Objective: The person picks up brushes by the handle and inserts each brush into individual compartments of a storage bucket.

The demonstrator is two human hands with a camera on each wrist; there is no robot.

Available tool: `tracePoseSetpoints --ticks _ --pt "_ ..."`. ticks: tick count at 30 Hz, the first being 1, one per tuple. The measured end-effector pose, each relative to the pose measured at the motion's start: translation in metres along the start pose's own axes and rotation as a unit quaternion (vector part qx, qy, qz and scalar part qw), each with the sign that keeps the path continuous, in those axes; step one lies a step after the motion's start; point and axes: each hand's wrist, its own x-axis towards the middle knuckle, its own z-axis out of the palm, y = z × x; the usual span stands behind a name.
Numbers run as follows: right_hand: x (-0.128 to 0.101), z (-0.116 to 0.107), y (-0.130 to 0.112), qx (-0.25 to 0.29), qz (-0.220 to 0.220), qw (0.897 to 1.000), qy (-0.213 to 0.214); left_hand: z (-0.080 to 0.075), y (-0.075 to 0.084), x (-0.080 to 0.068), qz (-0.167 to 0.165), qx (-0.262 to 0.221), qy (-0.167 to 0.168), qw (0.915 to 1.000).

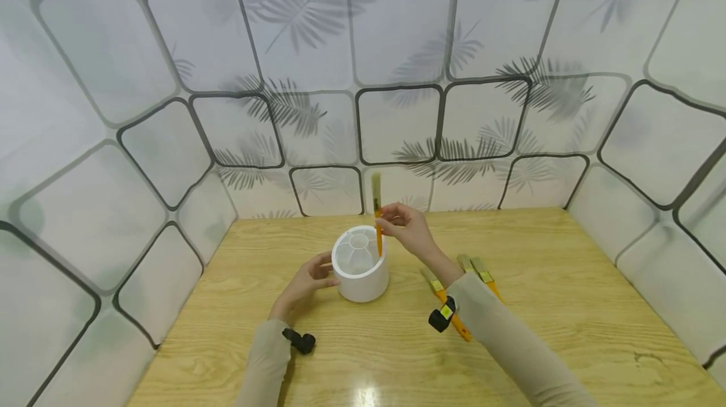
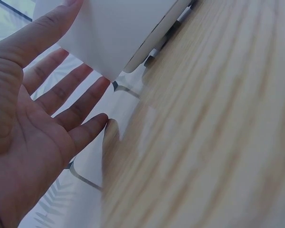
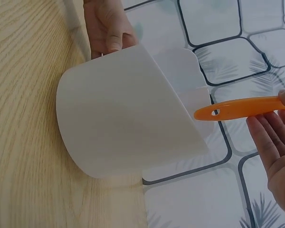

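A white round holder (image 1: 364, 288) with several inner compartments stands upright on the table. At its left side my left hand (image 1: 306, 279) touches it, thumb against the near wall and fingers behind, loosely extended in the left wrist view. My right hand (image 1: 409, 228) pinches a flat paintbrush (image 1: 377, 191) with an orange handle and pale bristles. The brush is upright, bristles up, over the holder's right rim. In the right wrist view the tip of the orange handle (image 3: 237, 108) is just at the holder's opening, and the white holder (image 3: 118, 118) hides part of the left hand.
Right of the holder, several more orange-handled paintbrushes lie on the wooden table (image 1: 544, 281). One loose brush (image 1: 435, 283) is partly covered by the right forearm; two others (image 1: 483, 272) lie beside it. Patterned white walls (image 1: 397, 123) enclose the table's back and sides.
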Motion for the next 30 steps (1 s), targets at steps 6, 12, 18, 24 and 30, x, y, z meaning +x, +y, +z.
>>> tracePoseSetpoints --ticks 6,12,18,24,30 --pt "0.000 0.001 0.003 0.001 -0.006 1.000 -0.007 0.000 0.000 -0.001 0.006 0.010 0.002 0.9999" --pt "0.000 0.003 0.008 -0.003 -0.018 1.000 -0.014 0.001 0.002 -0.001 -0.006 -0.001 0.009 0.9999" --pt "-0.002 0.004 0.011 -0.015 -0.015 1.000 -0.021 0.001 0.002 -0.001 -0.010 -0.010 0.010 0.9999" --pt "-0.004 0.003 0.013 -0.038 -0.016 0.999 -0.024 0.000 0.001 0.000 -0.005 -0.003 0.006 1.0000" --pt "-0.006 0.002 0.018 -0.052 -0.028 0.998 -0.026 -0.001 0.001 -0.002 -0.005 0.028 0.010 0.9996"
